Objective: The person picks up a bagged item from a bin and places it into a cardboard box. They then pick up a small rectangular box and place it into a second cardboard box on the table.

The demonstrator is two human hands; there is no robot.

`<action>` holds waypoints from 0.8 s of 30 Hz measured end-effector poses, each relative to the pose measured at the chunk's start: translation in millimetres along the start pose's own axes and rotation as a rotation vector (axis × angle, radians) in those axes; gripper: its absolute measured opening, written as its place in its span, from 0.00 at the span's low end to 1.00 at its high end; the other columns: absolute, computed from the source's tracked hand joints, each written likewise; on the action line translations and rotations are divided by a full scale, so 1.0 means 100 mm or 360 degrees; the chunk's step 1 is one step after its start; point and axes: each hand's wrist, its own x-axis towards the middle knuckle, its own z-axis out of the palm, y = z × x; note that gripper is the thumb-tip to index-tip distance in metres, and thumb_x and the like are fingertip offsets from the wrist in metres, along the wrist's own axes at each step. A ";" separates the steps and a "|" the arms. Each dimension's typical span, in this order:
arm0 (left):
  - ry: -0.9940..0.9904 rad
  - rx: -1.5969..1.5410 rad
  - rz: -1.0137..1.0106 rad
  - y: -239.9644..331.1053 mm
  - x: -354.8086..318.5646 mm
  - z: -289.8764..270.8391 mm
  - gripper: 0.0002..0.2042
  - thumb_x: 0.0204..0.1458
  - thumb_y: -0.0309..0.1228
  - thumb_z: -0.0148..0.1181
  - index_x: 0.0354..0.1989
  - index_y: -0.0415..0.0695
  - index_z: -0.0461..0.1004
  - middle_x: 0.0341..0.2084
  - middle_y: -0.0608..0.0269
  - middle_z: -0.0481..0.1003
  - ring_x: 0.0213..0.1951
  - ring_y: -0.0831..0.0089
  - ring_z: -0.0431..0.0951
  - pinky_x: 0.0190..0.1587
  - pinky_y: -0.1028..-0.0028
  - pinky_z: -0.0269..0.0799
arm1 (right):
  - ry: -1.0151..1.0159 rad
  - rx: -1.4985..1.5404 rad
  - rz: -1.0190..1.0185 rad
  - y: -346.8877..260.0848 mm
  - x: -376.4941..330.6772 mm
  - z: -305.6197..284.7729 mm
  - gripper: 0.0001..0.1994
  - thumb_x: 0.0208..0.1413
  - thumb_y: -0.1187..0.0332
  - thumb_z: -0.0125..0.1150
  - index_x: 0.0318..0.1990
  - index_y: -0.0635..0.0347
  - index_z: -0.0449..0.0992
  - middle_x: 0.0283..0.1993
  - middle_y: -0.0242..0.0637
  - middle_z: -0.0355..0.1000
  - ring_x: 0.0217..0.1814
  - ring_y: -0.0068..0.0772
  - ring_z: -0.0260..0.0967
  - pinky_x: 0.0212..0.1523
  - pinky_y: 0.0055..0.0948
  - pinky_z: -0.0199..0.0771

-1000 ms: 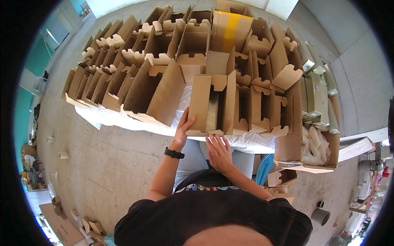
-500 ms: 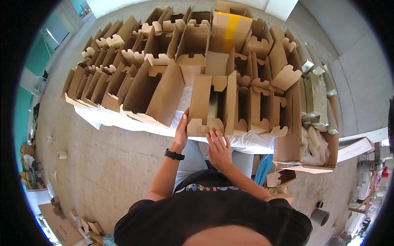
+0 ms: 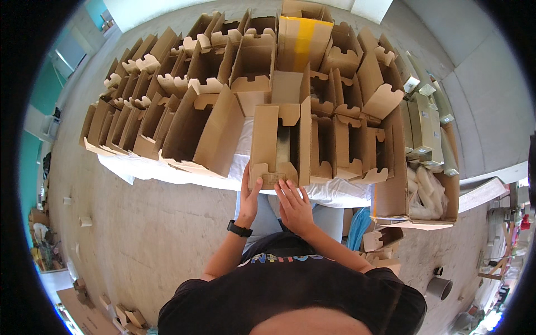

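- My left hand [image 3: 249, 196] grips the near left corner of an open cardboard box [image 3: 277, 144] at the edge of the table [image 3: 184, 173], fingers curled up its side wall and thumb against the front flap.
- My right hand [image 3: 294, 205] lies flat and open against the same box's front flap, fingers spread and closed on nothing, pressing at the bottom edge.
- The box stands in the front row, just beside my body, its long walls raised and its end tab upright; inside it looks empty.
- Behind it and to both sides, rows of folded boxes [image 3: 212, 67] crowd the white-covered table, touching one another, so most of the folding appears done.
- By my judgement this box is formed but for its near end, which my hands are working on.
- A bigger carton [image 3: 432, 153] at my right holds flat grey pieces and clear plastic bags [image 3: 424, 192], which suggests more stock is left.
- Loose cardboard scraps [image 3: 379, 240] lie on the concrete floor [image 3: 139, 234] near my right side.
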 end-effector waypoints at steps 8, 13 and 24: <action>0.0009 0.0001 0.0076 -0.08 0.04 0.00 0.30 0.60 0.30 0.51 0.69 0.38 0.49 0.65 0.57 0.57 0.65 0.68 0.56 0.66 0.69 0.50 | -0.0016 0.0006 0.0056 -0.03 0.03 -0.07 0.28 0.52 0.73 0.54 0.63 0.57 0.64 0.67 0.37 0.59 0.70 0.38 0.55 0.66 0.47 0.50; 0.0027 -0.0004 0.0082 -0.06 0.02 0.02 0.29 0.60 0.30 0.51 0.68 0.38 0.49 0.64 0.57 0.57 0.65 0.68 0.56 0.66 0.69 0.50 | 0.0256 0.0137 -0.0047 0.00 -0.08 -0.05 0.27 0.47 0.76 0.58 0.59 0.57 0.68 0.63 0.40 0.63 0.67 0.40 0.59 0.64 0.47 0.55; 0.0022 0.0005 0.0101 -0.07 0.03 0.02 0.30 0.60 0.33 0.53 0.68 0.38 0.49 0.64 0.56 0.57 0.65 0.68 0.56 0.66 0.68 0.50 | 0.0600 0.0374 0.0325 0.05 0.09 -0.39 0.31 0.51 0.75 0.60 0.63 0.71 0.55 0.63 0.55 0.57 0.65 0.56 0.54 0.64 0.47 0.51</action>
